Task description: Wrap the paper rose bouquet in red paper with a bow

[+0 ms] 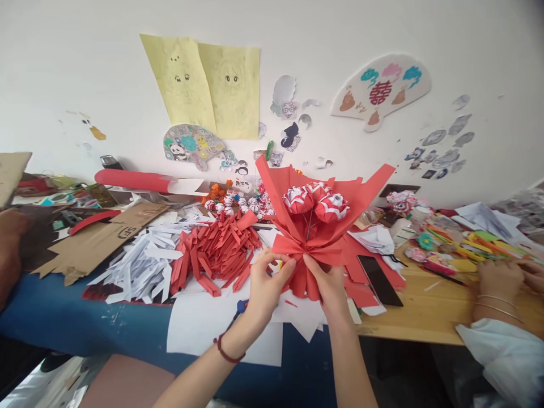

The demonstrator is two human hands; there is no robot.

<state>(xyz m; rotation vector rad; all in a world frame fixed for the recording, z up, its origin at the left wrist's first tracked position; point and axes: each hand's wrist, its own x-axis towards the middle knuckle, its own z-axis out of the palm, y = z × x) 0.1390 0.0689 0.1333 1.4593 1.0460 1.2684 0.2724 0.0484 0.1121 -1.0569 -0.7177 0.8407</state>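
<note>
A bouquet in red wrapping paper (369, 190) stands upright in front of me above the table. Inside it are several red and white paper flowers (334, 208) on thin stems. My left hand (267, 280) pinches the gathered paper at the bouquet's waist between thumb and fingers. From the other side, my right hand (332, 286) grips the same waist, its thumb pressed on the front and its other fingers partly hidden behind the paper. Below the waist the red paper flares out in folds. White paper sheets (199, 331) lie beneath, with a blue tool (242, 306) partly hidden by my left wrist.
Piles of folded white strips (144, 255) and red strips (212, 249) lie to the left, beside cardboard (114, 232). A black phone (379, 280) rests on red paper at right. Another person's hands (501, 280) are at far right; a person's hand (11, 243) shows at far left.
</note>
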